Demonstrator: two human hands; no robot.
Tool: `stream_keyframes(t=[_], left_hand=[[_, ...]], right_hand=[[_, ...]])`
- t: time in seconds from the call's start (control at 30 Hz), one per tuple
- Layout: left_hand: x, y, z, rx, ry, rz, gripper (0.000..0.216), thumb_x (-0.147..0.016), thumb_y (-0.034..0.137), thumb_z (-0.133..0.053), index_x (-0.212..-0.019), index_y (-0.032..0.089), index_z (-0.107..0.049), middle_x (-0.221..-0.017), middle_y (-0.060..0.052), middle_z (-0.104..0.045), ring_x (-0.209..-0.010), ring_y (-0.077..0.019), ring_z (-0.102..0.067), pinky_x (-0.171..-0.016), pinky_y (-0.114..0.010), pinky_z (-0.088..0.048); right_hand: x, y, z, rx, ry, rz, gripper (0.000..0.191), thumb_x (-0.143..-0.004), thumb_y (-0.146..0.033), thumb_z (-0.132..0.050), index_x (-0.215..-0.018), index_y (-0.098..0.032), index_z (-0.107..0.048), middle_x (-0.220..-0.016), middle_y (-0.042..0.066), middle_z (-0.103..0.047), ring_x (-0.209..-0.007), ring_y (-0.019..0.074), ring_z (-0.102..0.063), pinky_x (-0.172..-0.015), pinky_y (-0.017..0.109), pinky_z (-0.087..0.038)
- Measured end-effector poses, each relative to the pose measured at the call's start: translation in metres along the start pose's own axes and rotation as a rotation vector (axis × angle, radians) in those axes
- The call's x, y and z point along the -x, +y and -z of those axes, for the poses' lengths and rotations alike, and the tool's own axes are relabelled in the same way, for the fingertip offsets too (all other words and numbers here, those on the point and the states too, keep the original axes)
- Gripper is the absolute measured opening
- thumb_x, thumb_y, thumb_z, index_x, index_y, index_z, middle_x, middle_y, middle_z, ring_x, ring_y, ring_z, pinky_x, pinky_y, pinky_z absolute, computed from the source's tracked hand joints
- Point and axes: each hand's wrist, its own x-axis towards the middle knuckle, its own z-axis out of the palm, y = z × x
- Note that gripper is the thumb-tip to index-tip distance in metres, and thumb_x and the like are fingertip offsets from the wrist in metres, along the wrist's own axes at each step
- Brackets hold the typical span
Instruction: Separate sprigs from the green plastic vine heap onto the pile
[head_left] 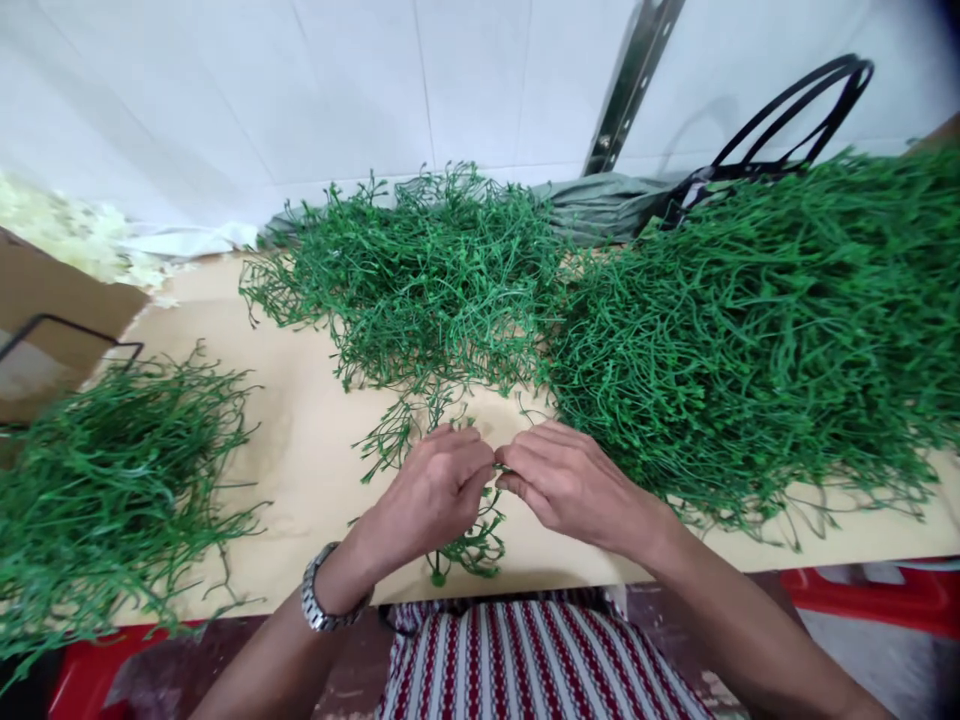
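Observation:
My left hand [448,482] is closed round a green plastic stem, and sprigs of it [474,550] hang out below the fist. Fingertip to fingertip with it, my right hand [559,478] pinches at the same stem; the small part between the fingers is mostly hidden. Just beyond my left knuckles lie a few loose green sprigs [394,430]. A wide heap of green artificial stems [442,265] lies past both hands, and a thicker heap [735,350] spreads beside my right hand.
Another pile of green stems [120,490] lies at the left, by a cardboard box [67,310] and a black wire frame [75,327]. Cream flowers [67,230] are behind. A black-handled bag [750,165] stands against the wall. Red stools [877,597] show below the table edge.

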Motion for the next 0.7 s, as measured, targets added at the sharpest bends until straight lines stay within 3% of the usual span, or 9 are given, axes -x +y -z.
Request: stream_keyframes(t=[0.17,0.3,0.43,0.57,0.7], left_hand=[[0.001,0.003,-0.002,-0.138,-0.045,-0.117,0.029,-0.076,0.000,-0.037,-0.053,0.015,-0.046,-0.052,0.001,-0.043,-0.051,-0.0105,-0.036,-0.058,-0.026,-0.031],[0.005,0.002,-0.004,-0.090,-0.033,-0.064,0.027,-0.081,0.005,-0.036,-0.063,0.014,-0.054,-0.058,-0.001,-0.050,-0.057,-0.0126,-0.045,-0.060,-0.027,-0.035],[0.009,-0.004,-0.002,0.106,-0.031,0.007,0.020,-0.086,0.015,-0.041,-0.092,0.015,-0.059,-0.078,-0.006,-0.062,-0.074,-0.0155,-0.056,-0.069,-0.028,-0.043],[0.008,-0.006,0.001,0.287,-0.103,0.028,0.019,-0.085,0.019,-0.046,-0.096,0.017,-0.061,-0.079,-0.005,-0.065,-0.072,-0.0139,-0.059,-0.064,-0.025,-0.045],[0.007,-0.004,-0.005,0.150,-0.012,0.015,0.018,-0.084,0.018,-0.047,-0.096,0.016,-0.061,-0.078,-0.006,-0.065,-0.074,-0.0159,-0.060,-0.066,-0.027,-0.046]], right_hand=[[-0.001,0.000,0.000,-0.053,-0.046,0.013,0.015,-0.084,-0.013,-0.044,-0.071,-0.016,-0.051,-0.065,0.002,-0.054,-0.061,0.0141,-0.046,-0.061,0.027,-0.037],[0.002,0.002,-0.010,-0.177,0.037,-0.027,0.018,-0.084,-0.013,-0.042,-0.067,-0.017,-0.049,-0.063,0.001,-0.051,-0.058,0.0128,-0.043,-0.057,0.026,-0.035],[0.007,-0.002,-0.019,-0.409,0.120,-0.127,0.009,-0.086,-0.020,-0.047,-0.080,-0.016,-0.053,-0.069,0.000,-0.055,-0.062,0.0109,-0.048,-0.059,0.023,-0.037],[0.009,-0.006,-0.023,-0.659,0.148,-0.301,0.008,-0.084,-0.023,-0.051,-0.083,-0.015,-0.054,-0.065,-0.002,-0.056,-0.057,0.0085,-0.048,-0.055,0.020,-0.037],[0.009,-0.005,-0.030,-0.980,0.125,-0.387,0.010,-0.084,-0.022,-0.047,-0.087,-0.015,-0.052,-0.072,0.001,-0.060,-0.063,0.0094,-0.055,-0.057,0.020,-0.042]])
